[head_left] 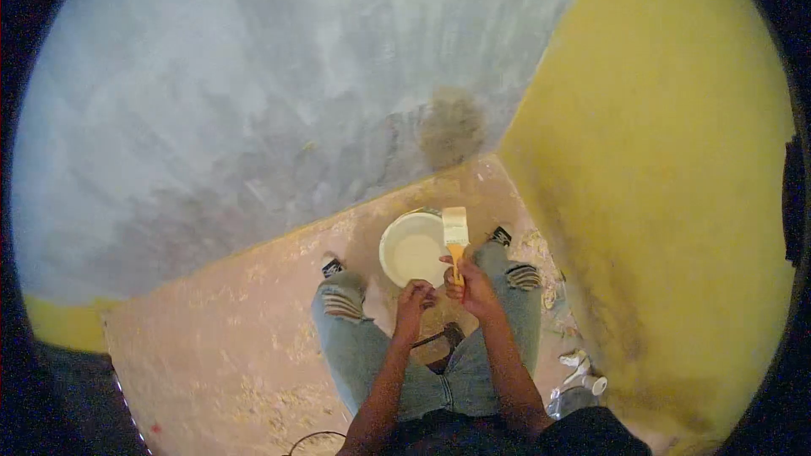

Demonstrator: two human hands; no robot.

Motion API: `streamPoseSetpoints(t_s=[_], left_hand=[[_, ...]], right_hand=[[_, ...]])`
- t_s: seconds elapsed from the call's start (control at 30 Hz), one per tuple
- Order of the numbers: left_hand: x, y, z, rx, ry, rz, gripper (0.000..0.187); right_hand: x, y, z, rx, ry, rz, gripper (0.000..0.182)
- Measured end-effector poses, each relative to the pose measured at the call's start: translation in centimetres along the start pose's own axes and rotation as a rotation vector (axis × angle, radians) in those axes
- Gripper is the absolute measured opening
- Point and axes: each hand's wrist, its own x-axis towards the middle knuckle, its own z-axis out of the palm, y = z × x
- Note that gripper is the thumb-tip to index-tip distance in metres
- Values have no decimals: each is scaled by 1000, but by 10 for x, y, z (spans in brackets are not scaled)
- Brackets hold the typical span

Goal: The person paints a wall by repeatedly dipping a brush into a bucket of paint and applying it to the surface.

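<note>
My right hand [473, 291] grips a paintbrush [456, 249] by its orange handle, with the wide, pale bristles pointing up and away from me. The brush is over the right side of a white bucket [384, 255], which stands on the floor between my feet and contains pale, cream-coloured liquid. At the near edge of the bucket is my left hand [416, 295], its fingers curled together. Whether anything small is inside those fingers is hidden.
A patchy grey-white wall [338, 59] rises ahead and meets a yellow wall [667, 160] on the right. Flakes and stains mark the pinkish floor [220, 329]. By my right leg lies a clear bottle with a white spray head [579, 384]. My knees flank the bucket.
</note>
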Motion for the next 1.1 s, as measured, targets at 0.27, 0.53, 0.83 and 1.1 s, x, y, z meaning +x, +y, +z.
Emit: streamPoseSetpoints(t_s=[0.27,0.53,0.83,1.1], left_hand=[[-41,-18,0,-64,32,-33,15],[-39,3,10,-213,-41,102,22],[-48,21,34,-201,-23,162,31],[-46,27,31,-182,-15,105,22]], right_hand=[[-47,36,-10,-24,-49,14,44],[-54,19,7,-22,-27,-35,40],[-52,2,14,-42,-98,-9,38],[-45,15,25,-55,20,-82,45]])
